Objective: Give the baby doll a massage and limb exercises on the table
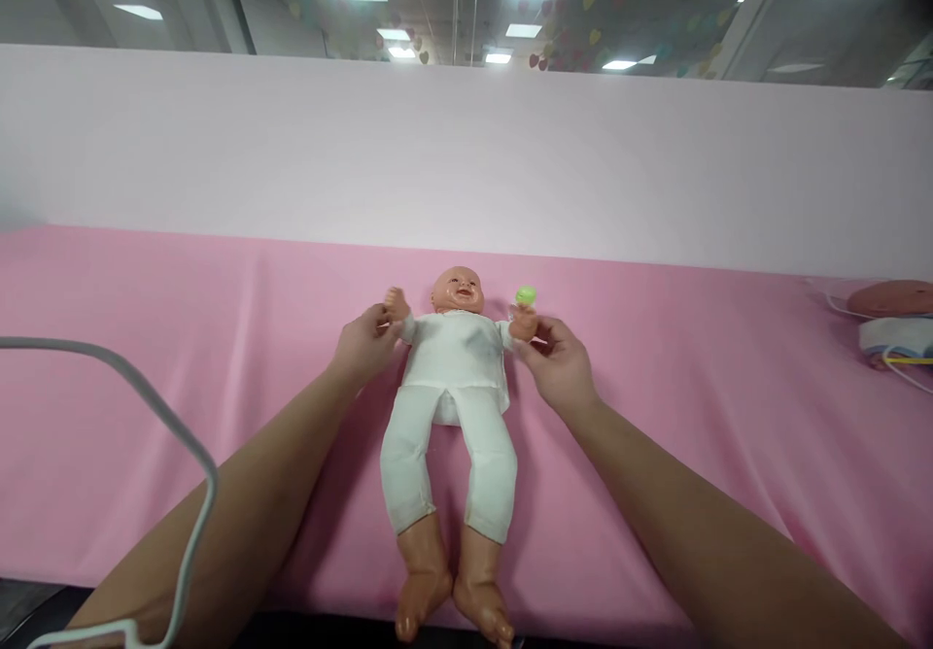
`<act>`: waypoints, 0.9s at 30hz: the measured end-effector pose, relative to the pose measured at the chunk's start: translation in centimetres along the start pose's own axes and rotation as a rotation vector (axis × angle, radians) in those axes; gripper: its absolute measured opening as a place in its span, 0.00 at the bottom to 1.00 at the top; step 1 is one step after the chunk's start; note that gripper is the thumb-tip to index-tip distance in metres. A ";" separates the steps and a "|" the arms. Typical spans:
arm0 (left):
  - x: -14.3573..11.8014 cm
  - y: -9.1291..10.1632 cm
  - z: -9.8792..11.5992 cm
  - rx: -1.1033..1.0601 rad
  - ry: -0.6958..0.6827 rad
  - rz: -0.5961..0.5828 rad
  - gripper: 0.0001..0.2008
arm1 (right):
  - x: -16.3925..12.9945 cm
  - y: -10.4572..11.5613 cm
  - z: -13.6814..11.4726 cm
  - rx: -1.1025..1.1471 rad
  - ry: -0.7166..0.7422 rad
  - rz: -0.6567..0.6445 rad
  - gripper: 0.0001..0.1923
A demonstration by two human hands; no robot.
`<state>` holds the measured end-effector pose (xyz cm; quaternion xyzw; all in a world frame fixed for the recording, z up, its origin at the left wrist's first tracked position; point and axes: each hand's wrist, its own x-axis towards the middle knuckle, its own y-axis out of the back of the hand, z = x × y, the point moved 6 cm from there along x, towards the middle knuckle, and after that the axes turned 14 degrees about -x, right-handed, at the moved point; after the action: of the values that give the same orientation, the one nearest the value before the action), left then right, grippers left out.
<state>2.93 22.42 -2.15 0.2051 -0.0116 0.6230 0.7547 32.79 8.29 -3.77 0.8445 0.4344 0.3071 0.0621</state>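
Between the two hands, at the middle of the pink-covered surface (146, 387), a baby doll (456, 377) lies on its back, head toward the far side and bare feet at the near edge. It wears a white top and white trousers. The left hand (362, 346) is closed around the doll's arm on the left of the scene, fingers wrapped near the wrist, so the doll's small fist sticks up just beyond the fingertips. The right hand (558, 362) grips the doll's other arm on the right in the same way, with thumb and fingers curled about the forearm. Both doll arms are raised and spread outward from the shoulders. A small green object (526, 295) sits just above the doll's fist on the right; whether the doll holds it or it lies on the cloth behind cannot be told.

Far right on the surface lies a reddish rounded object (893, 296) with a pale item and thin cords beside it. A white cable (171, 426) loops across the near left corner. A pale pink partition (466, 153) runs along the far side.
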 end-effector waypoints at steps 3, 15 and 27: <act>1.0 1.4 -2.8 -0.479 0.261 0.207 0.12 | 1.3 1.6 3.2 0.171 -0.229 0.135 0.23; 0.9 2.2 -5.5 -0.859 0.725 0.379 0.07 | 2.6 2.0 10.1 0.384 -0.735 -0.119 0.06; -0.3 0.8 0.7 -0.009 -0.032 0.107 0.13 | 0.7 1.5 1.0 -0.183 -0.104 0.038 0.22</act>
<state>2.29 22.07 -1.36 0.2105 -0.0374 0.6591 0.7210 34.71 8.04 -3.74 0.8582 0.3845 0.3025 0.1556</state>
